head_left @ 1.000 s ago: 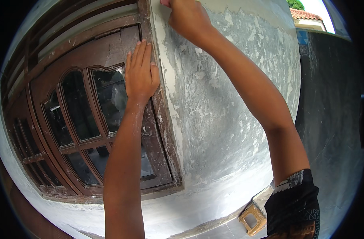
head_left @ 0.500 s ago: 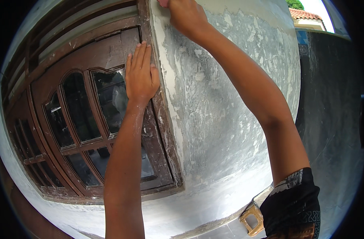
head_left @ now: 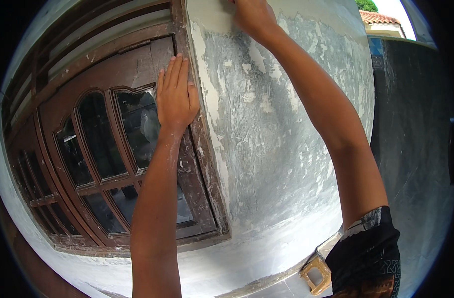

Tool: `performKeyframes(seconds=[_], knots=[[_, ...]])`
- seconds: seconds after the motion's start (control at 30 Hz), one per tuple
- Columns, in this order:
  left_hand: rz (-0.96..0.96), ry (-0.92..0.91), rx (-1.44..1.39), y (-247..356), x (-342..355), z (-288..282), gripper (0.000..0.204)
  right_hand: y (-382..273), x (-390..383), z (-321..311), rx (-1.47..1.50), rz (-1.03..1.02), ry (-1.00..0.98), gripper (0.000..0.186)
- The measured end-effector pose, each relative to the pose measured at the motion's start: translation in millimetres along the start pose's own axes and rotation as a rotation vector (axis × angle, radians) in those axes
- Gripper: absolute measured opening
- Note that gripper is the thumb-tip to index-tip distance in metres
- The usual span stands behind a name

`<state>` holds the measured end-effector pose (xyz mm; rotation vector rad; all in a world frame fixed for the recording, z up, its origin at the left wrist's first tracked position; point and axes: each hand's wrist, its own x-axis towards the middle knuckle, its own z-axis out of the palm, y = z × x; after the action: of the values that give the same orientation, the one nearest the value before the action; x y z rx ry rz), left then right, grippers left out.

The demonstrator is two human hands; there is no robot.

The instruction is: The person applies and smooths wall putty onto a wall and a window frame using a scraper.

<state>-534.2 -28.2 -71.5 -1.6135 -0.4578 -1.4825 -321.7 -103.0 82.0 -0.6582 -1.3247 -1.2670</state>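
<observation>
My left hand (head_left: pixel 177 102) lies flat against the upper right part of a brown wooden window (head_left: pixel 137 74), fingers stretched upward near the frame's edge. At the top edge of the view, my right hand (head_left: pixel 255 19) is raised against the wall (head_left: pixel 271 164), its fingers closed. A tiny bit of something reddish shows beside those fingers; the rest lies outside the picture. The wall is grey with patchy, flaking pale areas, and a smoother cream band runs along its top. White smears mark the window's wood and glass.
Low at the right, a yellow-brown stool (head_left: pixel 323 265) stands on grey floor tiles next to my sleeve. A dark panel (head_left: pixel 410 124) rises beyond the wall's right edge. A tiled roof (head_left: pixel 381 18) and greenery show at the upper right.
My right hand has moved to the right along the top of the wall, away from the window frame. Less of the pinkish thing in it shows. My left hand stays in place.
</observation>
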Motion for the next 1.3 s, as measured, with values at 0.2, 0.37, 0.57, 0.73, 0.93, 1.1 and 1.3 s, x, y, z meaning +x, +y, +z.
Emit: performKeyframes(seconds=[0.2, 0.37, 0.57, 0.73, 0.93, 1.1, 1.3], knots=[[-0.001, -0.001, 0.002, -2, 0, 0, 0.055, -18, -55, 8, -0.099, -0.013, -0.125, 0.02], [-0.02, -0.019, 0.0, -9, -3, -2, 0.055, -105, -111, -9, 0.11, -0.12, -0.204, 0.023], [0.002, -0.009, 0.02, 0, 1, -3, 0.055, -52, -24, -16, 0.241, -0.062, 0.129, 0.018], [0.003, -0.005, 0.002, 4, 3, 1, 0.054, -1, -26, 7, -0.116, -0.01, -0.128, 0.023], [-0.043, -0.035, 0.013, -8, -4, 0, 0.057, -94, -90, -13, 0.109, -0.219, -0.213, 0.023], [0.003, 0.004, 0.007, 4, 4, -3, 0.053, -34, -8, -15, 0.126, -0.02, 0.039, 0.025], [-0.02, -0.02, 0.001, -2, -1, -5, 0.053, -59, -44, 4, -0.033, -0.144, -0.218, 0.023]])
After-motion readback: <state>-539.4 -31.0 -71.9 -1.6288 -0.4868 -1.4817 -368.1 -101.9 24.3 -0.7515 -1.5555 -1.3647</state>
